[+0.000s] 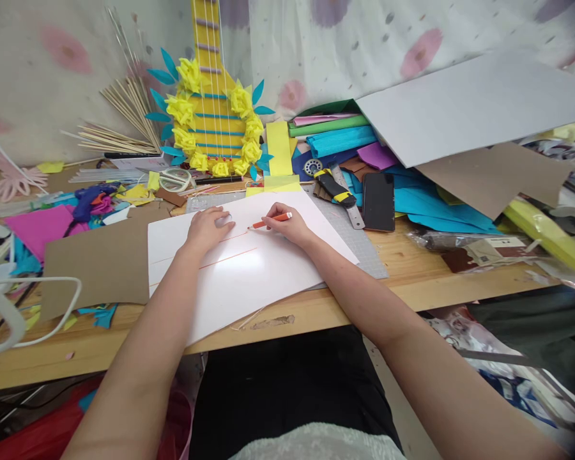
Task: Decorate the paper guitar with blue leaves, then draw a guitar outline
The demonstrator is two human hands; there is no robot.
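Note:
A large white board (pixel 249 287) lies at a slant on the wooden table, with several thin orange lines drawn across its left part. My right hand (pixel 287 223) is closed round an orange marker (pixel 275 219), whose tip meets the board by the end of one line. To the left, my left hand (pixel 208 229) rests on the board, its thumb apart from the fingers. A small pale round patch shows between that thumb and forefinger; I cannot tell whether it is an object or glare.
A grey cutting mat (pixel 371 255) lies partly under the board. Behind are a yellow flowered paper guitar (pixel 215 121), a yellow-black utility knife (pixel 334 187), a metal ruler (pixel 352 207) and a phone (pixel 378 201). Brown cardboard (pixel 96 265) lies left; a grey sheet (pixel 479 102) leans over paper at right.

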